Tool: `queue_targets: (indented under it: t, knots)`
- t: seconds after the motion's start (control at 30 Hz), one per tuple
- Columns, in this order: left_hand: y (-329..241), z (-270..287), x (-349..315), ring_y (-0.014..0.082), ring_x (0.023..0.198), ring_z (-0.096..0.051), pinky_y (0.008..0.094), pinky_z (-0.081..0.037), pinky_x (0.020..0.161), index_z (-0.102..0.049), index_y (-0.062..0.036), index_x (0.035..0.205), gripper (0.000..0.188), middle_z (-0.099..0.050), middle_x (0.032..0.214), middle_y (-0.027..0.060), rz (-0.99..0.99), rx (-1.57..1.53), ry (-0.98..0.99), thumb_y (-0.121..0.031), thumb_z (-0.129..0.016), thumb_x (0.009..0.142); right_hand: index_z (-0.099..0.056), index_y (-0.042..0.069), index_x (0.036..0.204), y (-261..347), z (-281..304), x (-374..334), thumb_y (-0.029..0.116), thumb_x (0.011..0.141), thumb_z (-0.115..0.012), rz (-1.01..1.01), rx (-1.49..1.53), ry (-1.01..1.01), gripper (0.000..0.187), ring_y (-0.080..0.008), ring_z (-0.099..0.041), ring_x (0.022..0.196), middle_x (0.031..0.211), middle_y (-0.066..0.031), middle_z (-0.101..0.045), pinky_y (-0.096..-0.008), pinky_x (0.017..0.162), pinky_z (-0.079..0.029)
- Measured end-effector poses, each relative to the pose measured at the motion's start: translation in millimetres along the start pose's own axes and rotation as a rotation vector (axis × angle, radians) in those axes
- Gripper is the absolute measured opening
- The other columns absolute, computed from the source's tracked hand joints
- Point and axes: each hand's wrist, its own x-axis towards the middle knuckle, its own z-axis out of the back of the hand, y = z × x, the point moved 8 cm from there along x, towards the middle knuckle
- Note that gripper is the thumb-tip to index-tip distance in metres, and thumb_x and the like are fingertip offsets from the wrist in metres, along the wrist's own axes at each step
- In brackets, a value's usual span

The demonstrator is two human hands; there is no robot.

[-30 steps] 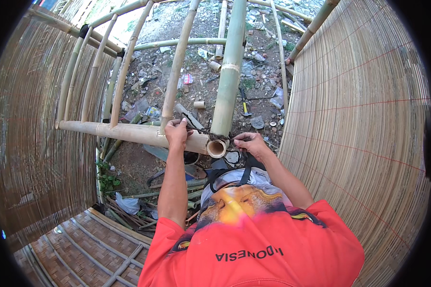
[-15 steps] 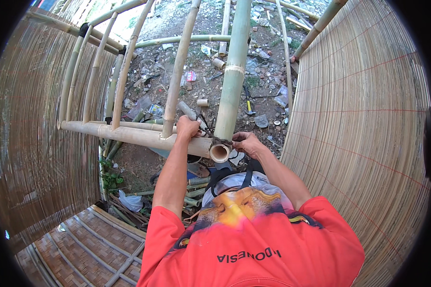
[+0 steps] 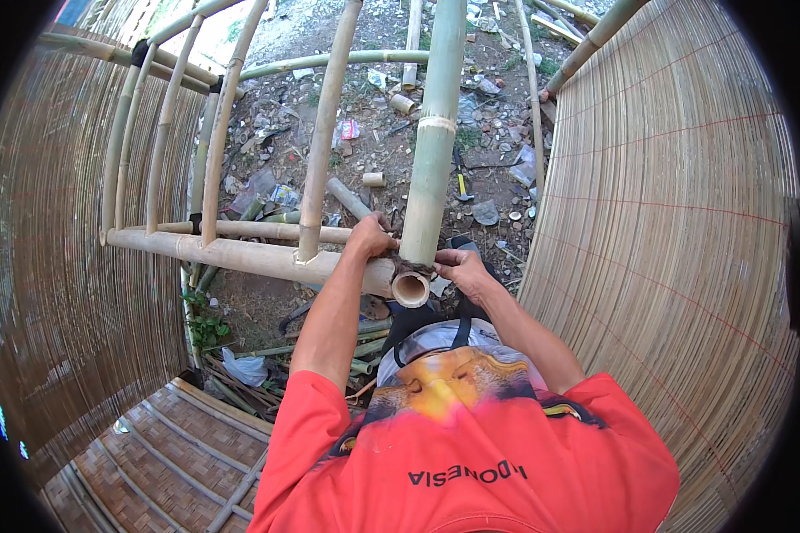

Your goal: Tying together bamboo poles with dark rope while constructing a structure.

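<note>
Dark fibre cord is wrapped round the joint where a thick green upright bamboo pole meets a pale horizontal bamboo pole. An open, hollow bamboo end faces me at this joint. Close against the left side of the upright, my left hand is closed on the cord, its fingertips partly hidden. On the other side, my right hand pinches the cord between thumb and fingers, touching the wrapping.
Thinner bamboo bars rise from the horizontal pole at left. Slatted bamboo blinds hang on both sides. A yellow-and-black hammer lies on littered ground among bamboo offcuts. A woven bamboo panel is at lower left.
My left hand has moved right, up against the upright pole. The loose dark strands beside it are no longer visible. My right hand stays near the wrapping.
</note>
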Motion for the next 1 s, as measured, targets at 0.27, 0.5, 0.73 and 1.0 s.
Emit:
queue_targets:
  t: [0.27, 0.5, 0.73, 1.0]
  knots:
    - [1.9, -13.0, 14.3, 0.0166, 0.066, -0.063, 0.0329, -0.051, 0.056, -0.069, -0.0034, 0.095, 0.035, -0.069, 0.078, 0.0066, -0.082, -0.443, 0.043, -0.014, -0.093, 0.071, -0.061, 0.004, 0.14, -1.5, -27.2, 3.7, 0.043, 0.1, -0.053, 0.038, 0.356, 0.235, 0.057, -0.0207, -0.055, 0.128, 0.139, -0.0096, -0.063, -0.0356, 0.109, -0.037]
    - [-17.1, -14.2, -8.0, 0.0169, 0.066, -0.067, 0.0323, -0.06, 0.05, -0.063, -0.0012, 0.095, 0.025, -0.069, 0.078, 0.0077, 0.018, -0.694, 0.239, -0.012, -0.084, 0.086, -0.045, 0.007, 0.154, -21.7, -29.4, 17.4, 0.08, 0.097, -0.03, -0.028, 0.319, 0.234, 0.093, -0.0269, -0.04, 0.142, 0.156, -0.0111, -0.048, -0.048, 0.116, -0.024]
    - [-12.8, -35.3, 4.0, 0.0198, 0.079, -0.067, 0.0361, -0.055, 0.073, -0.071, -0.0039, 0.093, 0.027, -0.073, 0.086, 0.0107, -0.155, -0.225, 0.276, -0.019, -0.087, 0.077, -0.039, 0.008, 0.156, 0.2, -38.9, 8.6, 0.064, 0.096, -0.06, -0.004, 0.345, 0.318, 0.085, -0.0252, -0.042, 0.138, 0.151, -0.0094, -0.048, -0.0401, 0.117, -0.028]
    - [-6.9, -61.5, 27.5, 0.0216, 0.08, -0.068, 0.0368, -0.055, 0.077, -0.078, -0.0066, 0.091, 0.019, -0.076, 0.089, 0.0096, -0.143, -0.051, 0.366, -0.019, -0.08, 0.077, -0.056, 0.0, 0.14, 20.7, -29.4, 12.9, 0.052, 0.093, -0.072, 0.112, 0.364, 0.16, 0.072, -0.0227, -0.051, 0.13, 0.135, -0.009, -0.061, -0.0384, 0.112, -0.035]
